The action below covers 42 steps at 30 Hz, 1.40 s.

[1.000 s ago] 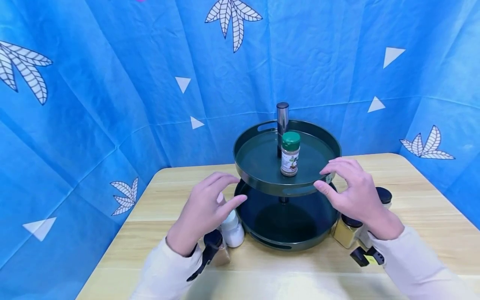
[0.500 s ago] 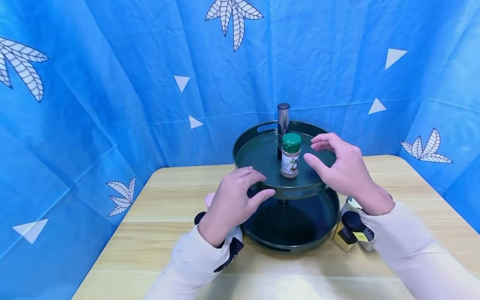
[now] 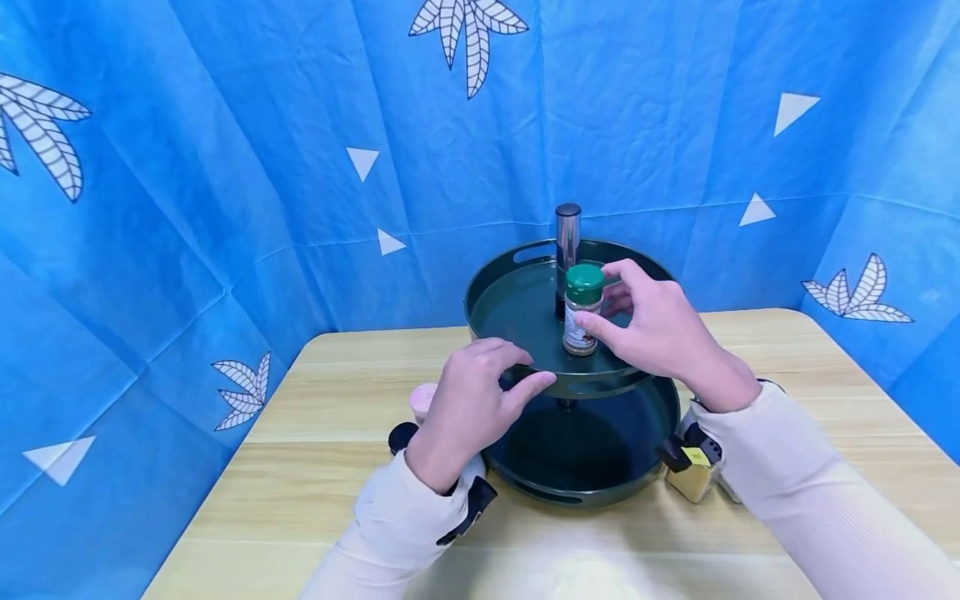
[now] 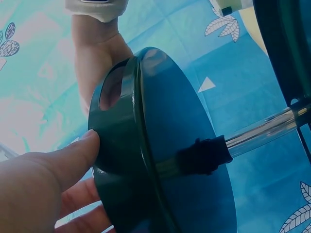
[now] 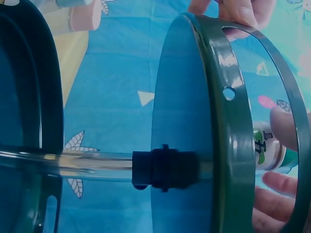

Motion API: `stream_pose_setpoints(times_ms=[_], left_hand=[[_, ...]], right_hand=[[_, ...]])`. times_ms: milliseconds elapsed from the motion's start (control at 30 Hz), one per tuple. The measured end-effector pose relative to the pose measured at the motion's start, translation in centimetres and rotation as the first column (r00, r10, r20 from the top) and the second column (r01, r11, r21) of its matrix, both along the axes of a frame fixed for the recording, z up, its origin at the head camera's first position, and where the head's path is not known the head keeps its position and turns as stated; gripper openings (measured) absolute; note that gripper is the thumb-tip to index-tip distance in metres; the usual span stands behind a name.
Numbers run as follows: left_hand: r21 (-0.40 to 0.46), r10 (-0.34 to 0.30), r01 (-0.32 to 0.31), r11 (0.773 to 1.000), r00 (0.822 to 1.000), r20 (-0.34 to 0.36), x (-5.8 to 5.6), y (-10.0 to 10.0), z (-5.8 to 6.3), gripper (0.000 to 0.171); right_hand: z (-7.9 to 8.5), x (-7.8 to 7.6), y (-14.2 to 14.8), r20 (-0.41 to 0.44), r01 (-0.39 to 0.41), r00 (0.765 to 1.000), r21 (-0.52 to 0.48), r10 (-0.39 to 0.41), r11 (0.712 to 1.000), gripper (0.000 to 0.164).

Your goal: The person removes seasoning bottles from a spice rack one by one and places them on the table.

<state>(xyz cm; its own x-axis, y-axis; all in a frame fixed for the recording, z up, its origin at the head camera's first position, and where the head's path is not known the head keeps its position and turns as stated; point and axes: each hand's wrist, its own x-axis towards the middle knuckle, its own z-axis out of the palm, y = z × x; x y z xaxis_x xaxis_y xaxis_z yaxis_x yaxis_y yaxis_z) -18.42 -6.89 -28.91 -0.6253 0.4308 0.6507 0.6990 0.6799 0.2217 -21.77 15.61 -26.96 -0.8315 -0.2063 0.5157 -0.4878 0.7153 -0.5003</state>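
A small spice jar (image 3: 577, 333) with a green lid and a printed label stands upright on the dark green upper tray (image 3: 517, 321) of a two-tier rack. My right hand (image 3: 663, 329) holds this jar from the right, thumb in front and fingers behind. At the upper tray's front left, my left hand (image 3: 476, 400) holds the rim; in the left wrist view the thumb (image 4: 80, 155) lies against its outer wall. Through the rim slot in the right wrist view, the jar (image 5: 262, 145) shows between thumb and fingers. The lower tray (image 3: 577, 497) sits beneath.
A chrome post (image 3: 567, 233) rises through the trays. Left of the rack, partly behind the left arm, are a pink-topped container (image 3: 422, 400) and a black lid (image 3: 401, 437). A jar of yellow powder (image 3: 692, 483) stands at the right, partly covered by the right wrist gear.
My right hand has moved left from the tray's right rim and closed around the spice jar. My left hand has moved right and up onto the upper tray's front-left rim.
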Motion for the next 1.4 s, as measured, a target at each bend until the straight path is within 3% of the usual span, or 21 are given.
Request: stream_pose_setpoints(times_ms=[133,333,1133,1400], left_hand=[[0.010,-0.018,0.018,1.000,1.000,-0.006,-0.1,-0.1,0.0,0.029],[0.003,-0.015,0.015,1.000,1.000,0.018,-0.1,-0.1,0.1,0.029],[0.004,0.005,-0.006,1.000,0.999,0.040,-0.1,-0.2,0.1,0.029],[0.017,-0.004,0.004,1.000,1.000,0.027,-0.1,-0.2,0.0,0.028]], right_hand=[[0.3,-0.2,-0.3,0.017,-0.012,1.000,0.051,0.011,0.999,0.052],[0.4,-0.3,-0.4,-0.033,-0.024,0.999,0.069,0.026,0.997,0.042],[0.6,0.3,-0.2,-0.087,0.005,0.996,0.031,-0.003,1.000,0.039],[1.0,0.7,0.0,-0.058,0.029,0.998,0.020,-0.027,0.999,0.042]])
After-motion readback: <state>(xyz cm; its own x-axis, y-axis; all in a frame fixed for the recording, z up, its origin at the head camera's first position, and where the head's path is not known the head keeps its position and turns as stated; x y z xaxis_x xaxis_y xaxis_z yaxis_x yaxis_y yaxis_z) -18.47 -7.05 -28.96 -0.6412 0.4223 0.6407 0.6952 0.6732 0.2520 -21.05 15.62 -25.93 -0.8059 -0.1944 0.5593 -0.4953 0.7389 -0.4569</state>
